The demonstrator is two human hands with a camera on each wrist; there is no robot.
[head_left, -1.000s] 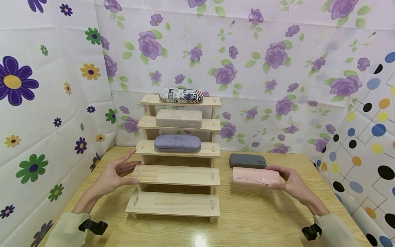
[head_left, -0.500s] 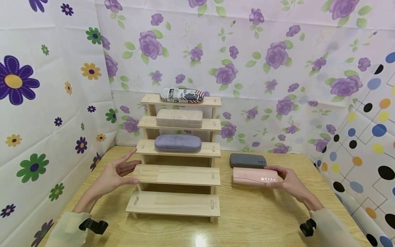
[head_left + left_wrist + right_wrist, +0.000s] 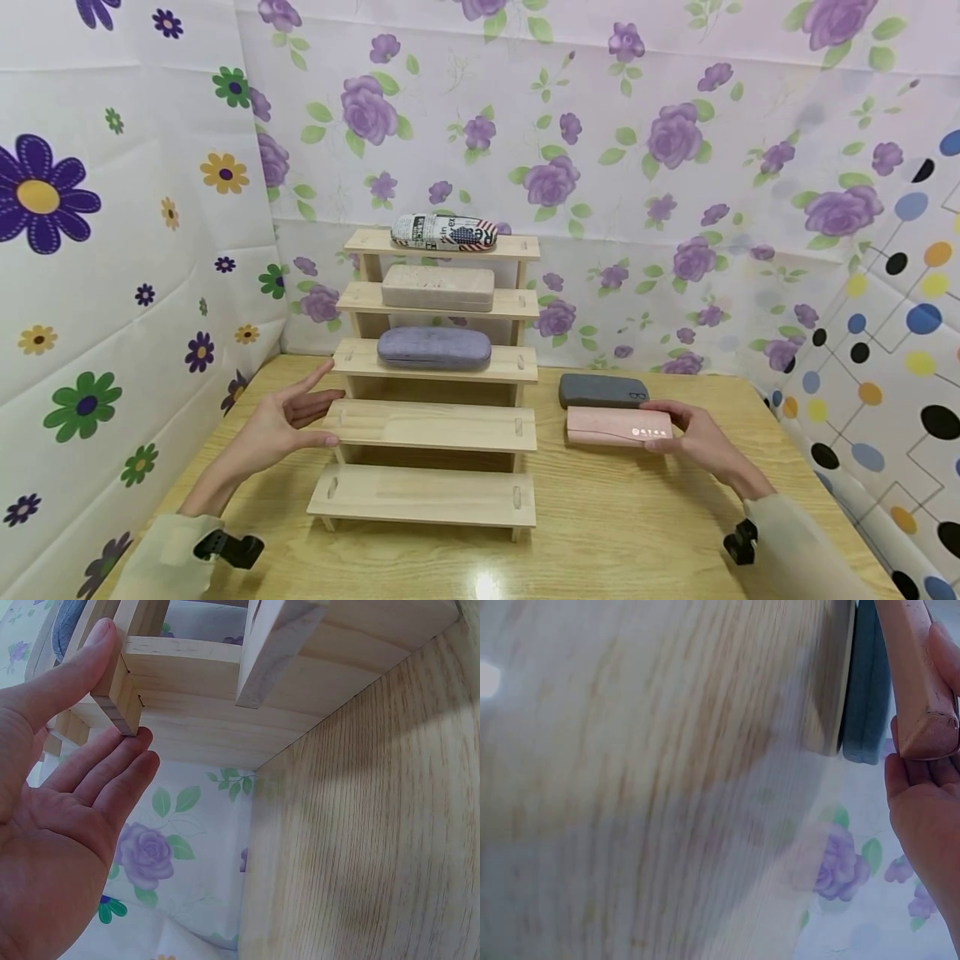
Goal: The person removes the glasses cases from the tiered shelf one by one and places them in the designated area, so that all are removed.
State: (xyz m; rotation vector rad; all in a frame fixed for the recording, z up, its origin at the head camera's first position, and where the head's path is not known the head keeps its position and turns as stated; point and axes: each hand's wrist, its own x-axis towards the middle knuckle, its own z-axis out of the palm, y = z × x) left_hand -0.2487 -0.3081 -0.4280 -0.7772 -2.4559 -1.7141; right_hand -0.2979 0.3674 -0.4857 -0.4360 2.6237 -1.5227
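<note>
In the head view my right hand [image 3: 693, 433] grips the right end of a pink glasses case [image 3: 603, 424], thumb in front and fingers behind. The right wrist view shows the case's end [image 3: 928, 735] between thumb and fingers. Just behind it lies a dark grey glasses case [image 3: 600, 390] with a small glasses mark. My left hand [image 3: 273, 429] touches the left side of a stepped wooden display stand [image 3: 431, 427], thumb tip at the second step from the bottom and index finger reaching the third. In the left wrist view these fingers [image 3: 105, 776] look straight, right at a plank's end.
On the stand's upper steps lie a purple-blue glasses case [image 3: 433, 348], a beige case [image 3: 438, 288] and a newspaper-print case [image 3: 444, 232]. The wooden table [image 3: 622, 517] meets a flowered cloth [image 3: 637, 208] behind, with more patterned cloth at both sides.
My right hand has shifted slightly left, and the pink glasses case's right end has come left with it. The left hand and the stand stay in place.
</note>
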